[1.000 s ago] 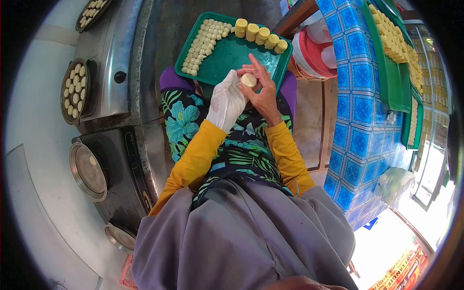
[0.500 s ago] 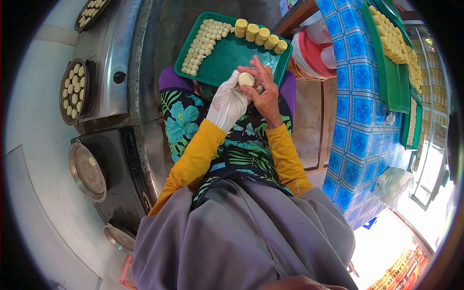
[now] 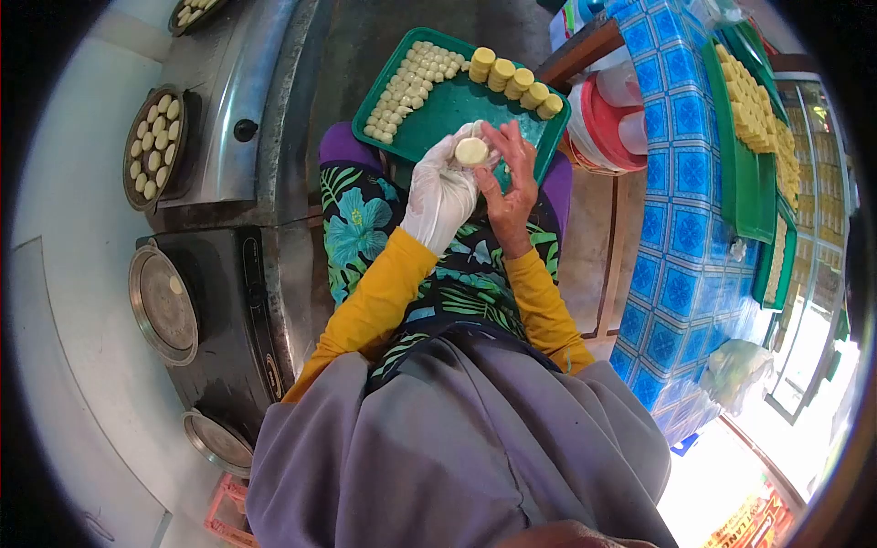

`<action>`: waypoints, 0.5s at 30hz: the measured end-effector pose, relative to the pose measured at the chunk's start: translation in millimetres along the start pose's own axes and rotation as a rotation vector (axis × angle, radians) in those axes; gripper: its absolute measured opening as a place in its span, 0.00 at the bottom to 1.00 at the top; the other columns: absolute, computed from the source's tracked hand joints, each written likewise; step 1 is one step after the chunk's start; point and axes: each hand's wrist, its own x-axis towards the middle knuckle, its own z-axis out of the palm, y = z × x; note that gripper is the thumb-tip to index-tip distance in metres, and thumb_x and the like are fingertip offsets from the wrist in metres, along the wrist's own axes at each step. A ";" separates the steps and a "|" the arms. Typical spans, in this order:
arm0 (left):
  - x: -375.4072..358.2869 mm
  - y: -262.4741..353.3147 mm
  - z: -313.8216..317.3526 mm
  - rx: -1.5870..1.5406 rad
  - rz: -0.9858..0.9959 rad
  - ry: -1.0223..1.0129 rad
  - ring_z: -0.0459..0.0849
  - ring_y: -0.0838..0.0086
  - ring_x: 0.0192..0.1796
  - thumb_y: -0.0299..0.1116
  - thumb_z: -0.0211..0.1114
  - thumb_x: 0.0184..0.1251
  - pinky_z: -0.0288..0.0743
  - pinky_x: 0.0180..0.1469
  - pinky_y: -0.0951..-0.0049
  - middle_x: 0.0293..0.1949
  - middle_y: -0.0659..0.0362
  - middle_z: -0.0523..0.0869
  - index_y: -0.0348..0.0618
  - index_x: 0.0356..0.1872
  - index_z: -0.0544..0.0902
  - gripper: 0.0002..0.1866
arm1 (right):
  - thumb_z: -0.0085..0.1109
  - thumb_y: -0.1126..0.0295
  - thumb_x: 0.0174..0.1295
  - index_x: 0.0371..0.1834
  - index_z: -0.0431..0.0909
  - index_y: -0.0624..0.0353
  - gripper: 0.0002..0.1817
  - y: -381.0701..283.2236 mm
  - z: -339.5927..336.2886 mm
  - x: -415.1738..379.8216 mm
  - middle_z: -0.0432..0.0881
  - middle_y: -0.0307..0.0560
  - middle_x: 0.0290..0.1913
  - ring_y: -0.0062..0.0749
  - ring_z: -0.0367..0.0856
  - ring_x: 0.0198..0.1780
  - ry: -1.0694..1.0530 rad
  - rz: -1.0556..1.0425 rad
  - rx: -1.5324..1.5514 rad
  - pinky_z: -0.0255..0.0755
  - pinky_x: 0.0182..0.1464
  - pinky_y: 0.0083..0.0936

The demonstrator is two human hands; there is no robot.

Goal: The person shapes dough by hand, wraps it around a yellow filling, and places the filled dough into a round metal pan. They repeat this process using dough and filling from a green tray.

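Observation:
My left hand (image 3: 440, 190), in a white glove, holds a round pale dough piece (image 3: 471, 152) at its fingertips. Beside it, my bare right hand (image 3: 512, 178) has its fingers apart; whether its thumb touches the dough is hard to tell. Both hands are over the near side of a green tray (image 3: 449, 114) above my lap. Rows of small pale dough balls (image 3: 411, 84) fill the tray's left part. Short stacks of yellow discs (image 3: 501, 75) line its far right edge.
At the left, a pan of dough rounds (image 3: 155, 148) sits on a metal stove (image 3: 216, 119), with lidded pans nearer me. To the right are a red-and-white bucket (image 3: 610, 128) and a blue-clothed table (image 3: 678, 201) bearing green trays (image 3: 751, 187) of yellow pieces.
The right hand's fingers have opened away from the dough piece, which now shows more fully in my left hand. The surroundings have shifted slightly in view.

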 end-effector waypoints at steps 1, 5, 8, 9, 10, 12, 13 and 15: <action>-1.8 -2.6 4.4 -0.033 0.036 0.014 0.78 0.59 0.64 0.30 0.54 0.79 0.69 0.73 0.55 0.61 0.48 0.77 0.31 0.61 0.73 0.17 | 0.66 0.67 0.60 0.72 0.67 0.65 0.36 -3.1 2.0 -2.3 0.83 0.46 0.61 0.43 0.70 0.66 0.024 -0.001 -0.016 0.54 0.72 0.42; -3.1 -4.8 2.9 0.058 0.090 -0.089 0.78 0.62 0.63 0.34 0.52 0.81 0.73 0.69 0.59 0.60 0.49 0.78 0.33 0.61 0.73 0.17 | 0.72 0.64 0.57 0.72 0.67 0.64 0.40 -4.9 14.4 -4.5 0.83 0.46 0.61 0.44 0.72 0.65 0.077 0.095 0.048 0.54 0.72 0.43; -12.5 3.1 0.7 0.134 0.048 -0.116 0.81 0.63 0.58 0.36 0.54 0.81 0.77 0.62 0.63 0.58 0.50 0.80 0.35 0.61 0.74 0.17 | 0.75 0.64 0.54 0.74 0.65 0.64 0.43 -1.3 15.7 2.6 0.83 0.46 0.61 0.43 0.72 0.64 0.019 0.075 0.029 0.54 0.72 0.42; -16.3 9.2 -1.7 0.131 0.057 -0.117 0.81 0.63 0.58 0.36 0.54 0.81 0.77 0.62 0.63 0.58 0.50 0.80 0.35 0.61 0.74 0.17 | 0.75 0.64 0.54 0.74 0.65 0.64 0.43 -0.5 13.7 5.3 0.83 0.46 0.61 0.43 0.72 0.64 0.012 0.070 0.034 0.54 0.72 0.42; -20.4 18.5 -4.8 0.168 0.028 -0.130 0.82 0.63 0.57 0.37 0.54 0.81 0.79 0.60 0.62 0.56 0.51 0.81 0.34 0.60 0.75 0.17 | 0.74 0.64 0.55 0.75 0.64 0.64 0.44 0.7 11.6 9.2 0.83 0.47 0.61 0.43 0.73 0.64 -0.060 0.031 -0.002 0.54 0.72 0.42; -24.3 30.4 -12.0 0.204 0.017 -0.138 0.83 0.62 0.56 0.37 0.54 0.80 0.81 0.59 0.61 0.54 0.51 0.82 0.34 0.59 0.76 0.18 | 0.74 0.63 0.55 0.75 0.62 0.64 0.45 0.4 13.3 14.8 0.83 0.47 0.61 0.43 0.73 0.64 -0.142 -0.013 -0.023 0.54 0.72 0.42; -25.3 35.4 -16.0 0.299 0.067 -0.054 0.84 0.63 0.54 0.36 0.56 0.79 0.81 0.56 0.63 0.53 0.52 0.83 0.34 0.59 0.76 0.17 | 0.73 0.64 0.56 0.76 0.61 0.63 0.45 -0.8 15.8 16.5 0.82 0.48 0.62 0.43 0.72 0.65 -0.204 0.015 0.041 0.54 0.72 0.42; -29.7 43.1 -19.5 0.390 0.132 0.033 0.85 0.64 0.53 0.36 0.57 0.78 0.82 0.53 0.64 0.53 0.52 0.84 0.34 0.59 0.77 0.17 | 0.72 0.64 0.56 0.76 0.61 0.62 0.45 -4.4 23.9 21.1 0.82 0.48 0.62 0.43 0.71 0.65 -0.278 0.035 0.114 0.53 0.73 0.42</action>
